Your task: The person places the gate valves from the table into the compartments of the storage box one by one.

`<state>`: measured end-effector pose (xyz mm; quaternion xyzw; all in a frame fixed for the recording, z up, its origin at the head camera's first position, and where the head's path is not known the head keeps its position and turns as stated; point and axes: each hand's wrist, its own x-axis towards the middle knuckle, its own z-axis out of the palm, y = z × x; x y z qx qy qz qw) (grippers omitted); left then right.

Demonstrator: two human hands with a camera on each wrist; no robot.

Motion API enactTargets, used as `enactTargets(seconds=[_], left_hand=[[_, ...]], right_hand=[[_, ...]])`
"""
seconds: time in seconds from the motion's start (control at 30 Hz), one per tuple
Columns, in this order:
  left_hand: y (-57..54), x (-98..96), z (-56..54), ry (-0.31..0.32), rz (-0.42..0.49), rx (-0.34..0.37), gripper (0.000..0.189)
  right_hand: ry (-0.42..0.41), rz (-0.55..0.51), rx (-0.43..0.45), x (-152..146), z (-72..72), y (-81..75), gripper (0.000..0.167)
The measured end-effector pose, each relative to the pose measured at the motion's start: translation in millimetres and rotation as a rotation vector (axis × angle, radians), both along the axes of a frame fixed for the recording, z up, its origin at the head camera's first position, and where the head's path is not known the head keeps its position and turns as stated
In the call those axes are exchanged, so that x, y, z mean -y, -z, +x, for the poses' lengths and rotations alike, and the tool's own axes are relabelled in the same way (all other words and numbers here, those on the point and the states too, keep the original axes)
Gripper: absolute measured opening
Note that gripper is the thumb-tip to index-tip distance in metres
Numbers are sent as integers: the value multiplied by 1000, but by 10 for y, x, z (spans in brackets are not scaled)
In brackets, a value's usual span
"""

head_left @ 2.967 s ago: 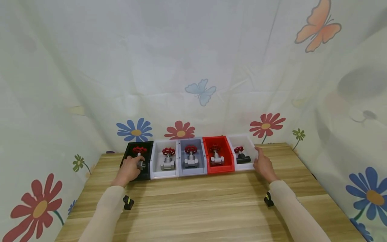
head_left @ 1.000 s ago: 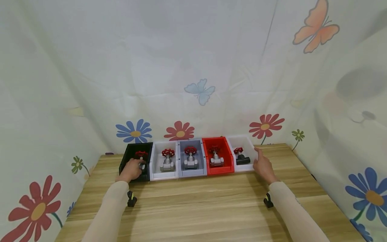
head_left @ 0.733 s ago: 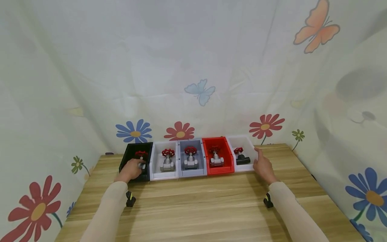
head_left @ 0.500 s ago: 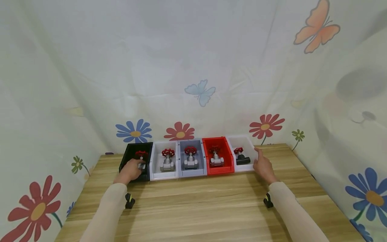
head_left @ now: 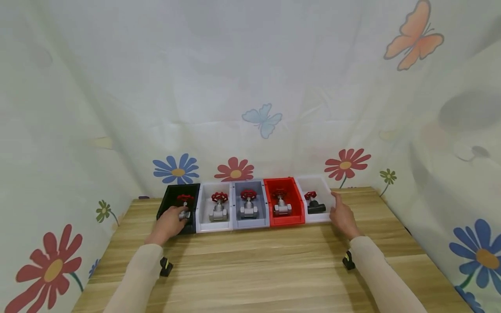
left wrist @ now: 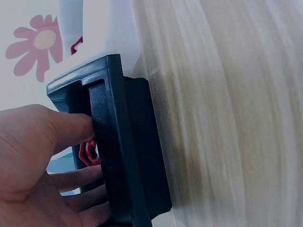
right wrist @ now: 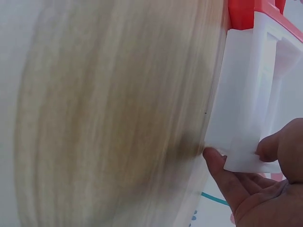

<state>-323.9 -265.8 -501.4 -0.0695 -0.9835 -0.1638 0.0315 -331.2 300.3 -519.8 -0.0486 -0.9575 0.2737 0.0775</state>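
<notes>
In the black bin (head_left: 191, 225) at the row's left end stands a gate valve (head_left: 185, 198) with a red handwheel. My left hand (head_left: 170, 224) reaches over the bin's front and grips the valve's silver body. In the left wrist view, the thumb and fingers go behind the black front wall; only part of the red handwheel (left wrist: 90, 152) shows between them, and the fingertips are hidden. At the far right end, my right hand (head_left: 343, 217) pinches the front right corner of the white bin (right wrist: 241, 99), thumb over the rim and index finger low outside.
Between the end bins stand a white bin (head_left: 214, 227), a grey-blue bin (head_left: 251, 223) and a red bin (head_left: 287, 220), each with a silver, red-wheeled valve. The right-end bin holds a black-bodied valve (head_left: 316, 207). A flowered curtain (head_left: 250, 143) hangs behind the wooden table (head_left: 250, 269).
Since three seconds ago, the valve in the black bin sits lower and slightly right, with my left hand following it. Lately the left wrist draws back a little. My right hand stays put.
</notes>
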Motion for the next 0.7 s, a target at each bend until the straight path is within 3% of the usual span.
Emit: enactTargets(seconds=[0.37,0.7], left_hand=[[2,1,71,0,12,-67,51],[-125,-117,146,7,20,-119,53]], right_hand=[[-73,25,-96,-8,47,-63,61],[-66,52,-134,19,111,-126,61]])
